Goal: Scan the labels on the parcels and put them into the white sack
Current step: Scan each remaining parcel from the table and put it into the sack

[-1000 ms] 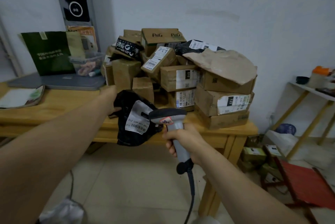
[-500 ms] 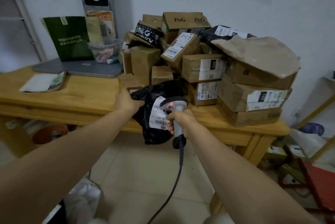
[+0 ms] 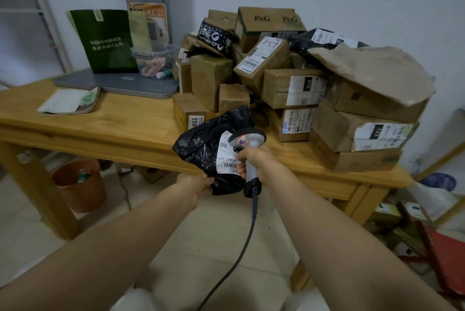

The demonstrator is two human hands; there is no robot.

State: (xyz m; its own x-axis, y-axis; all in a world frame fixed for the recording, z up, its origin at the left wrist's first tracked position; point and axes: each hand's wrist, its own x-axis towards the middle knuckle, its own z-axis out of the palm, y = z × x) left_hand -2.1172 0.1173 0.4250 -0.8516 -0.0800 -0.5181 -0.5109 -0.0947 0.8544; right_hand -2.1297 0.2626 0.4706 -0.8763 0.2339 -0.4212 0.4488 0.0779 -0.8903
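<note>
Wooden tabletop [image 3: 113, 119] piled with parcels [image 3: 297, 89], most apparently awaiting scanning. Left hand [image 3: 195, 186] gripped a black parcel [image 3: 201, 144] at the front edge; right hand [image 3: 254, 159] gripped the scanner [image 3: 247, 138] against its label [image 3: 225, 159]. Bagging was not yet done.

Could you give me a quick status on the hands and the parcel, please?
Left hand grips black parcel by lower edge. Right hand holds scanner over its label. Boxes piled just behind.
</note>
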